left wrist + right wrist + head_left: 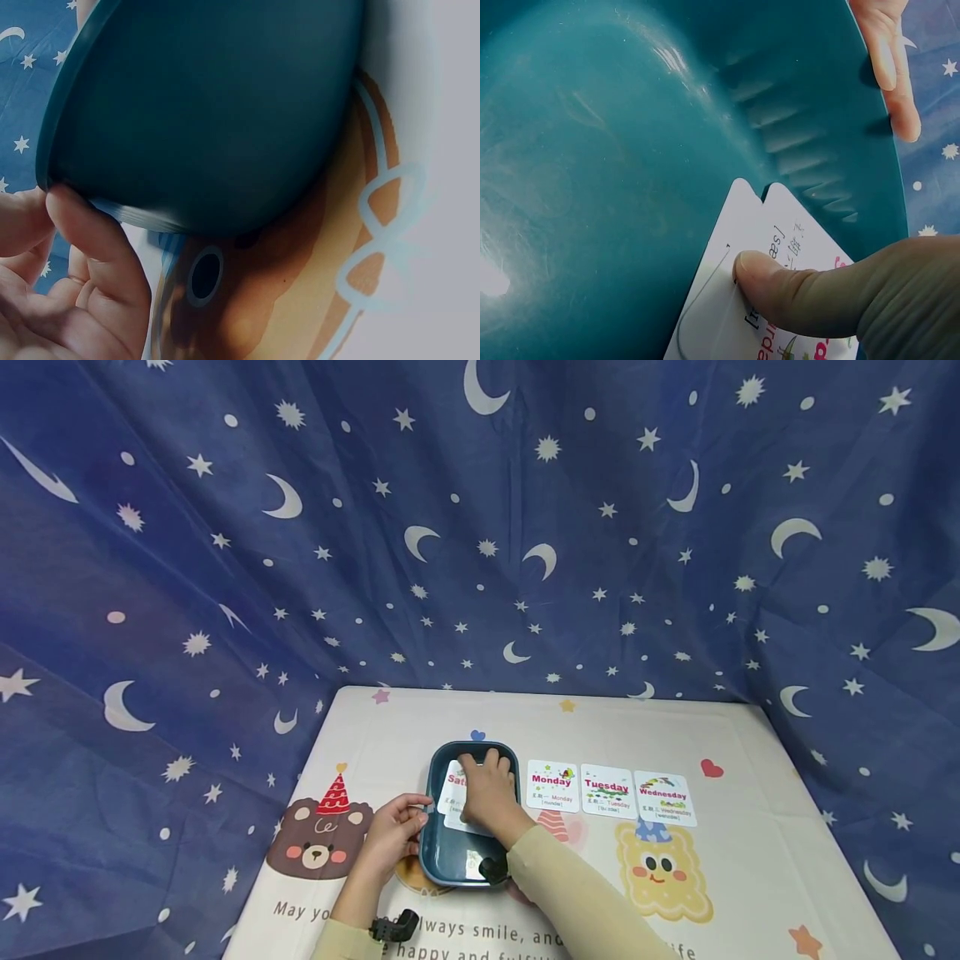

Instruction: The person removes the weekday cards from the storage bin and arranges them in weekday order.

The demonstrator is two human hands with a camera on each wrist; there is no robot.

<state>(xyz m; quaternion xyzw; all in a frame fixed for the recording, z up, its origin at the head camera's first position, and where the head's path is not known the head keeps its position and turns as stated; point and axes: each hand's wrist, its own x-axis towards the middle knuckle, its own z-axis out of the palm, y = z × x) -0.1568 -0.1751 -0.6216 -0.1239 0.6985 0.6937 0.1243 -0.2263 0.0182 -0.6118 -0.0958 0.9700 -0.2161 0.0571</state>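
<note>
A dark teal box sits on the table, and white day cards lie inside it. One is a Saturday card, partly covered. My left hand holds the box's left side, its thumb against the rim in the left wrist view. My right hand reaches into the box and grips a white card overlapping the Saturday card. Its thumb lies on the card face, while the other fingertips are hidden in the right wrist view. Right of the box, a Monday card, Tuesday card and Wednesday card form a row.
The white tablecloth has printed cartoons, including a bear and a biscuit. A blue curtain with moons and stars hangs behind the table and along its sides.
</note>
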